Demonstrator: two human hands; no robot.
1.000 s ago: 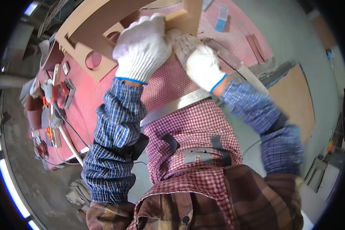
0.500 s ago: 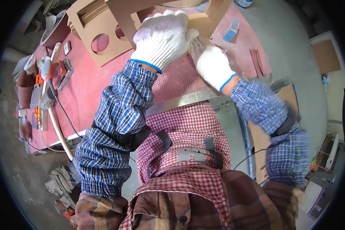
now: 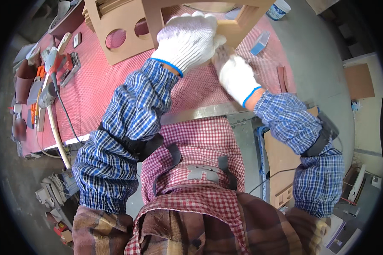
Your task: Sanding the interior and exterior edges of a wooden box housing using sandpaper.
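Note:
My left hand [image 3: 186, 42], in a white knit glove with a blue cuff, is closed over the near edge of a brown board frame [image 3: 239, 30] with a rectangular opening. The frame is tilted up off the table and cut off by the top of the picture. At its near lower corner is my right hand [image 3: 237, 78], in the same kind of glove. Its fingers are pressed together against the frame's edge, and whatever they may hold is hidden. Left of the frame lies a brown board [image 3: 130, 50] with two round holes, on top of several similar boards.
A red mesh mat [image 3: 98, 80] covers the table. A corded sander [image 3: 57, 63] lies at the left beside sandpaper rolls [image 3: 24, 80]. To the right are a blue-and-clear block [image 3: 260, 43], a brown strip [image 3: 281, 79] and a white tub [image 3: 279, 9].
The view has shifted slightly, so the table things sit a little differently. My right hand has moved slightly along the frame's near edge; my left hand keeps its hold.

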